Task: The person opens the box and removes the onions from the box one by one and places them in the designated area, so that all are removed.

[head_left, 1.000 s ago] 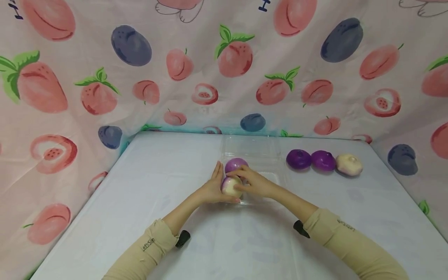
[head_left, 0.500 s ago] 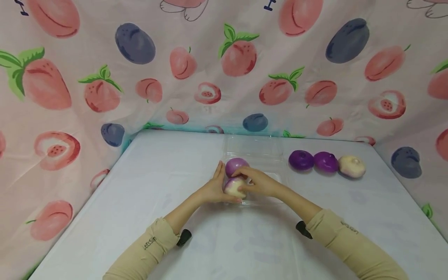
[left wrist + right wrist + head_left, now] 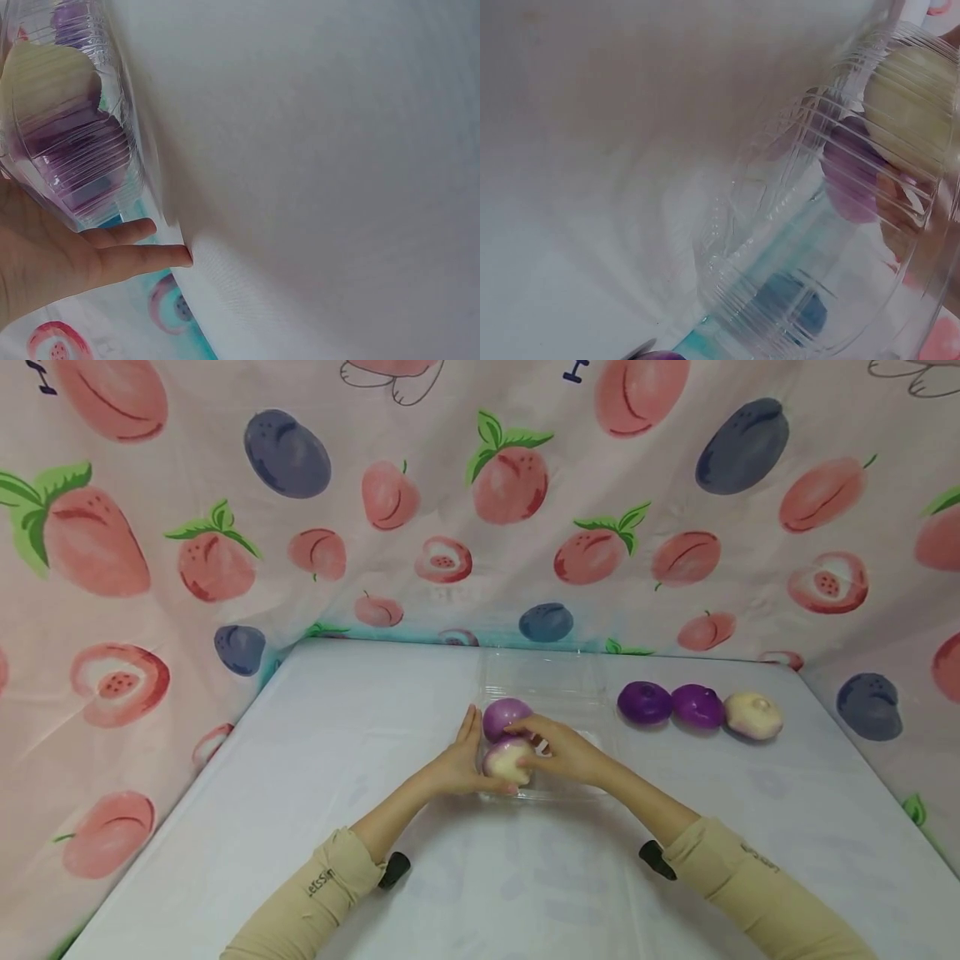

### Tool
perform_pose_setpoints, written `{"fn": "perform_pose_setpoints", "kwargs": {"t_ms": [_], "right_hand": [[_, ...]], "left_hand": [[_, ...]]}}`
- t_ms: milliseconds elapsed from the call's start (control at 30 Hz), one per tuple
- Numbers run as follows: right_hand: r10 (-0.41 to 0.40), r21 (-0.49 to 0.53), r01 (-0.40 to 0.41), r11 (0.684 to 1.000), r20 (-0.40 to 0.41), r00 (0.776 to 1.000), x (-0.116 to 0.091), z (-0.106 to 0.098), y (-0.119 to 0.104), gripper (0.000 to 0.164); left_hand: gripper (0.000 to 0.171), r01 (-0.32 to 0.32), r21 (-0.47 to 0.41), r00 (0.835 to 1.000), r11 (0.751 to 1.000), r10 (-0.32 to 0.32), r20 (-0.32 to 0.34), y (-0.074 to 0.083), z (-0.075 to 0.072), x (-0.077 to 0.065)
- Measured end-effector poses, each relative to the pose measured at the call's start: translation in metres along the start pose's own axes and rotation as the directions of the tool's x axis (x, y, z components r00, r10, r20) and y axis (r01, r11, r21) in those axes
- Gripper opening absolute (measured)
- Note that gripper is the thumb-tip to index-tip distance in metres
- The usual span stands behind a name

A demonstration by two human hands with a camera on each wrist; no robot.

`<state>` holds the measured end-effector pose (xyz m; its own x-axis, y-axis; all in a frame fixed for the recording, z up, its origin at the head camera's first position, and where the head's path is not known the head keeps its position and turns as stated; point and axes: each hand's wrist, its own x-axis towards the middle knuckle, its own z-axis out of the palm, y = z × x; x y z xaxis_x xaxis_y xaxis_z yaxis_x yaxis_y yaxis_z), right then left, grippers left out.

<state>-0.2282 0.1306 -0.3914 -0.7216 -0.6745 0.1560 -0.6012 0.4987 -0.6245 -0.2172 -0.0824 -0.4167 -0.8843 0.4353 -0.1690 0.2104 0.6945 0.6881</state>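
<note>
A clear plastic clamshell box lies with its lid folded back. Inside, at its left, a pale onion with a purple tinge sits in front of a light purple onion. My right hand holds the pale onion, thumb on its right side and index finger curled over its back, near the purple one. My left hand rests against the box's left side with straight fingers, its thumb along the front rim. In the left wrist view two straight fingers extend beside the ribbed box wall.
Two dark purple onions and a cream onion stand in a row to the right of the box. A white cloth covers the table. Behind it hangs a fruit-print curtain.
The pale onion has shifted slightly right inside the box, and my right hand has moved right with it. My left hand stays at the box's left side.
</note>
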Motion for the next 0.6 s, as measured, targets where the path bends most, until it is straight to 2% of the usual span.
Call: {"fn": "perform_pose_setpoints", "kwargs": {"t_ms": [267,600], "right_hand": [[0.027,0.022,-0.027,0.999,-0.004,1.000,-0.009,-0.005,0.002,0.044],[0.056,0.087,-0.049,0.995,-0.076,0.996,-0.018,-0.013,0.005,0.043]], "left_hand": [[0.131,-0.002,0.013,1.000,1.000,0.002,0.003,0.000,-0.001,0.000],[0.131,-0.008,0.006,1.000,1.000,0.008,-0.006,0.001,-0.002,-0.001]]}}
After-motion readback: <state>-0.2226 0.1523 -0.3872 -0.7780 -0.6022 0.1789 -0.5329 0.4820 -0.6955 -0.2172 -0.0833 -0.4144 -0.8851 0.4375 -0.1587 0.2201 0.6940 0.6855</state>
